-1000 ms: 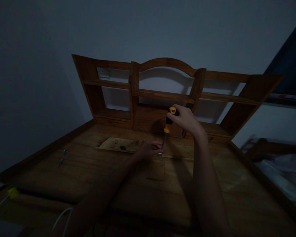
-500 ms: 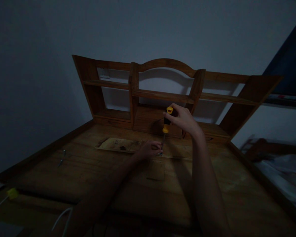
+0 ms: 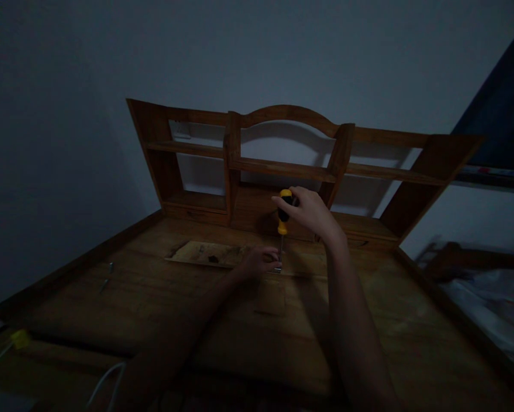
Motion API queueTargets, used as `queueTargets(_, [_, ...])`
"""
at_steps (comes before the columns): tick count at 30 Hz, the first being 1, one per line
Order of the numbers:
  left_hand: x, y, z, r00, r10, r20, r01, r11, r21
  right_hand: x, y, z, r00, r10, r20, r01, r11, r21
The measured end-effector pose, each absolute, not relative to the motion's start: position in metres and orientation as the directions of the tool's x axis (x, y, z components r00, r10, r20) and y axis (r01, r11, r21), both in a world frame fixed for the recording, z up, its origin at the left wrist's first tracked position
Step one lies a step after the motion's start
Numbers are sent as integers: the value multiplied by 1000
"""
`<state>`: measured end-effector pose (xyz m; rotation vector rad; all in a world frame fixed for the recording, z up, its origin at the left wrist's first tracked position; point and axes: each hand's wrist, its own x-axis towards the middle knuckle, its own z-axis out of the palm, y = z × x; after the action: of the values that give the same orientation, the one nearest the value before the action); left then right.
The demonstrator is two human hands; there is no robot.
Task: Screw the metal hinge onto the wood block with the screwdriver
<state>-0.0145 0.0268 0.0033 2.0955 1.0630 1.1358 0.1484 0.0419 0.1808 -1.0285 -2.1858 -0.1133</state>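
Note:
My right hand (image 3: 312, 213) is wrapped round the yellow and black handle of a screwdriver (image 3: 283, 220). Its shaft points almost straight down, with the tip at a small shiny metal piece (image 3: 277, 270) lying on a strip of wood. My left hand (image 3: 257, 261) is pinched close beside the tip, thumb and forefinger near the metal piece. What lies between those fingertips is too small and dark to make out. The wooden strip (image 3: 199, 252), pale with dark stains, runs left from under my left hand across the desk.
A wooden shelf unit (image 3: 283, 167) stands along the back of the wooden desk (image 3: 381, 332), against the wall. Two small metal pieces, probably screws (image 3: 105, 284), lie at the left. A yellow object (image 3: 20, 339) with a white cord sits at the near left edge.
My right hand and the screwdriver handle have shifted slightly left and down, so the shaft stands more upright. The grip has turned on the handle. My left hand stays at the tip.

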Motion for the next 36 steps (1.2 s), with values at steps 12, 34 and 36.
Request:
queueTargets(12, [-79, 42, 2, 474, 869, 143, 734, -480, 481, 158, 43, 178, -475, 655, 587, 649, 712, -268])
queueTargets(34, [-84, 50, -5, 468, 866, 174, 679, -478, 557, 147, 34, 181, -462, 708, 534, 799, 594, -96])
queueTargets(36, [-83, 51, -4, 466, 869, 167, 688, -474, 549, 146, 34, 180, -394, 728, 561, 866, 499, -40])
